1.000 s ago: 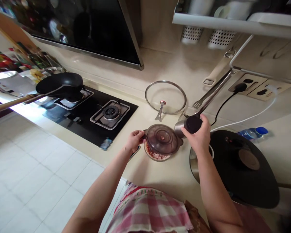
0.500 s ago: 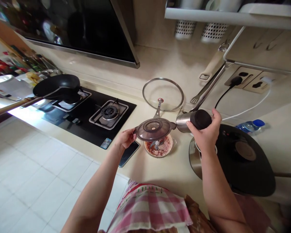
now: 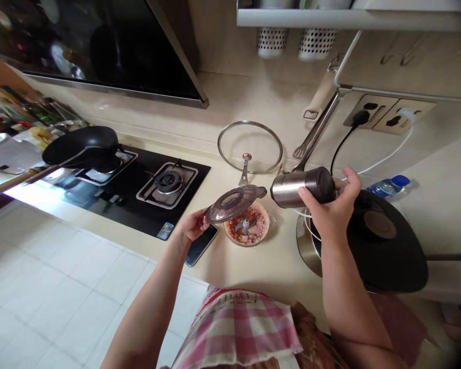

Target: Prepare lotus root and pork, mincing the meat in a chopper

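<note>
A glass chopper bowl (image 3: pixel 269 224) with minced pink meat and a blade shaft stands on the beige counter. My left hand (image 3: pixel 192 226) pinches the edge of its smoky plastic lid (image 3: pixel 234 197), lifted and tilted above the bowl's left side. My right hand (image 3: pixel 332 207) grips the steel and black motor unit (image 3: pixel 301 186), held on its side above and right of the bowl.
A phone (image 3: pixel 200 245) lies by my left hand. A glass pot lid (image 3: pixel 249 148) leans on the wall behind. A black wok lid (image 3: pixel 384 241) covers a pot at right, with a water bottle (image 3: pixel 388 185) beyond. The gas hob (image 3: pixel 138 182) and a black pan (image 3: pixel 80 146) are at left.
My left hand has lifted the plastic lid off the bowl and tilted it to the left, uncovering the meat. My right hand has raised the motor unit and turned it sideways.
</note>
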Demonstrator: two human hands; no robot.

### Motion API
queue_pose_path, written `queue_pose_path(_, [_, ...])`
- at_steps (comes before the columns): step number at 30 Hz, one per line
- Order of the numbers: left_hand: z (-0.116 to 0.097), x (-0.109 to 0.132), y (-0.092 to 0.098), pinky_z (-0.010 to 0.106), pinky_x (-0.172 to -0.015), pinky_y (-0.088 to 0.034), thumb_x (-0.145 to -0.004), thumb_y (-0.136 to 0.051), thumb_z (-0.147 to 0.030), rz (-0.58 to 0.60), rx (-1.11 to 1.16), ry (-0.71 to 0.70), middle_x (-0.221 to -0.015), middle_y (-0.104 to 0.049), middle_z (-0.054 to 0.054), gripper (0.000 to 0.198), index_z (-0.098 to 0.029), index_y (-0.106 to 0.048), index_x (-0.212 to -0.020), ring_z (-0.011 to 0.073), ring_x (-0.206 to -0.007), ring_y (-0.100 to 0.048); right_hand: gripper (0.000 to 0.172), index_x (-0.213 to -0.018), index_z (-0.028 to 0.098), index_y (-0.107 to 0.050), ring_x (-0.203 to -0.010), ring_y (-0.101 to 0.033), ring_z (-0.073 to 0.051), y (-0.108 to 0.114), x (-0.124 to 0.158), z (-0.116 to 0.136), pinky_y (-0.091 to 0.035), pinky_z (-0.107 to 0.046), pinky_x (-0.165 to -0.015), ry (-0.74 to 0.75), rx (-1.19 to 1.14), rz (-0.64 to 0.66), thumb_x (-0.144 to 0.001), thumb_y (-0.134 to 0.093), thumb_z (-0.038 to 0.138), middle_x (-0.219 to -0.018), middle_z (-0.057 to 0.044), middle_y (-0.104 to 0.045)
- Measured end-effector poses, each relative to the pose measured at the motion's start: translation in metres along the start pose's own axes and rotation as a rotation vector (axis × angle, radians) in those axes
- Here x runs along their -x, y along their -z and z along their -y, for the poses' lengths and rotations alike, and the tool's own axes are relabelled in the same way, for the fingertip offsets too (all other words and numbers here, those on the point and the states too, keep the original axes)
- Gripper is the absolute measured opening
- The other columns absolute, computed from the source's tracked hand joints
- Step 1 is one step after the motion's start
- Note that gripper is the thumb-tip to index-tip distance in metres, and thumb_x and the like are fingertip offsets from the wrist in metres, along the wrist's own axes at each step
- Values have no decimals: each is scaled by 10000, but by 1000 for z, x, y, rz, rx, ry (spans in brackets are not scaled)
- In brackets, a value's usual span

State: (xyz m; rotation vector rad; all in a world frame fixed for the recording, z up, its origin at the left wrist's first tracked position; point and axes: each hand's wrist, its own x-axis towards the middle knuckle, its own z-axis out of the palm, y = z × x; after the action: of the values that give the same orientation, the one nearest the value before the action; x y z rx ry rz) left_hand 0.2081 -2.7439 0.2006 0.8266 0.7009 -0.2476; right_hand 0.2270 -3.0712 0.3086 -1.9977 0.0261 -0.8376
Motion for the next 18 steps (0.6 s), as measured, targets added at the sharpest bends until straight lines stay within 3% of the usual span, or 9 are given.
queue_pose_path(6, [4,1,8,135,-389,-461,-821,-569,-98,19,-38,-78,-471,-545,-21,139,-110,-560,-683,53,-368,-497,916,-1352,221,-312,-954,-553,-214,4,2,-2,-433,-447,-907,-19,-81,0,-585,-779,401,-1047,-42,-535])
queue_pose_path(11, [30,4,5,157,-416,-451,-751,-672,-151,46,-82,-217,-500,-560,-32,141,-118,-555,-679,59,-394,-511,920,-1347,216,-323,-959,-548,-217,7,3,-3,-435,-449,-902,-25,-85,-30,-573,-780,407,-1049,-47,-529])
queue_pose_path(18, [53,-5,-5,178,-431,-428,-602,-792,-320,36,-195,-322,-508,-555,-49,320,-132,-556,-706,58,-401,-499,938,-1361,210,-306,-951,-553,-211,7,6,-6,-438,-437,-902,-35,-70,-22,-576,-780,403,-1052,-50,-535])
